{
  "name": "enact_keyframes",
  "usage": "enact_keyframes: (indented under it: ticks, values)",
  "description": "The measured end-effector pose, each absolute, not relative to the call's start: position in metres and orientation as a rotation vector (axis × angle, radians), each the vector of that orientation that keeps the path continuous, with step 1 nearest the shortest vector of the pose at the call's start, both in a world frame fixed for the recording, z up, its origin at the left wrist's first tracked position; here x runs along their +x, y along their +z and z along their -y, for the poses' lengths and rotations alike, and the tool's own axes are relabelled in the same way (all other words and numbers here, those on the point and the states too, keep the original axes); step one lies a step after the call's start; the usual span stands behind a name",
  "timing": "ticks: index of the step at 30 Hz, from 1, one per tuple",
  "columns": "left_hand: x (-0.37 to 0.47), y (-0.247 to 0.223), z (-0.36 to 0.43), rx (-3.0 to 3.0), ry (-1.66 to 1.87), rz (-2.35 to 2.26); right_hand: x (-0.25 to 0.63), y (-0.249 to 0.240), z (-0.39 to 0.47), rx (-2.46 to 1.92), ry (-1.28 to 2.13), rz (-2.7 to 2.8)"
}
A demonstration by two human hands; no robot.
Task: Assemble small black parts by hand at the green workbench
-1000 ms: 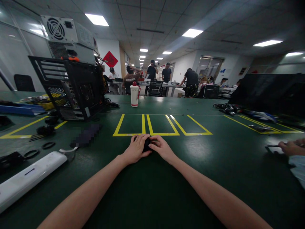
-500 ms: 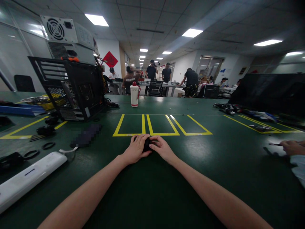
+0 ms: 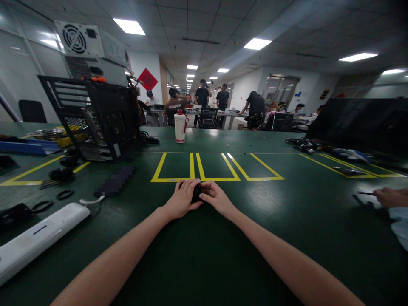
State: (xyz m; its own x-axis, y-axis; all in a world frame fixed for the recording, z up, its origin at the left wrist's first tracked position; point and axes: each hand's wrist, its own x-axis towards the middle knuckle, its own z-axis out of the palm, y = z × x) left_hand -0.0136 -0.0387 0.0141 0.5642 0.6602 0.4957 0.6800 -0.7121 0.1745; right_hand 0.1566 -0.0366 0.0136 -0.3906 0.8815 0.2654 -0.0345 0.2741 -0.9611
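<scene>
A small black object [image 3: 196,194] sits between my hands on the green table [image 3: 204,250], just in front of the yellow tape outlines [image 3: 219,179]. The fingers of my left hand [image 3: 183,197] curve over its top and left side, with the thumb along its near edge. From the right, my right hand [image 3: 218,199] pinches the object's side with thumb and fingertips. Most of the object is hidden under my fingers, so I cannot make out what it is.
An open black computer case [image 3: 111,123] stands at the left, behind a white power strip [image 3: 44,238] and black rings [image 3: 65,194]. A white bottle [image 3: 180,127] is beyond the tape. At the right edge a person's hand [image 3: 390,197] holds a thin dark tool.
My hands and the black object look unchanged. The other person's hand at the right edge has shifted slightly to the left with its tool.
</scene>
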Motion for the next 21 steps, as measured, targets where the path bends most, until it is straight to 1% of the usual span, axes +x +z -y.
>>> enact_keyframes:
  ticks: [8, 15, 21]
  values:
    - [-0.0143, 0.0176, 0.0413, -2.763, -0.832, 1.172, 0.1568, 0.0141, 0.0385, -0.736, 1.318, 1.633]
    - [-0.0139, 0.0171, 0.0410, -2.755, -0.847, 1.177, 0.1553, 0.0135, 0.0375, -0.798, 1.205, 1.633]
    - [-0.0124, 0.0143, 0.0393, -2.736, -0.844, 1.184, 0.1586, 0.0119, 0.0363, -0.802, 1.271, 1.643]
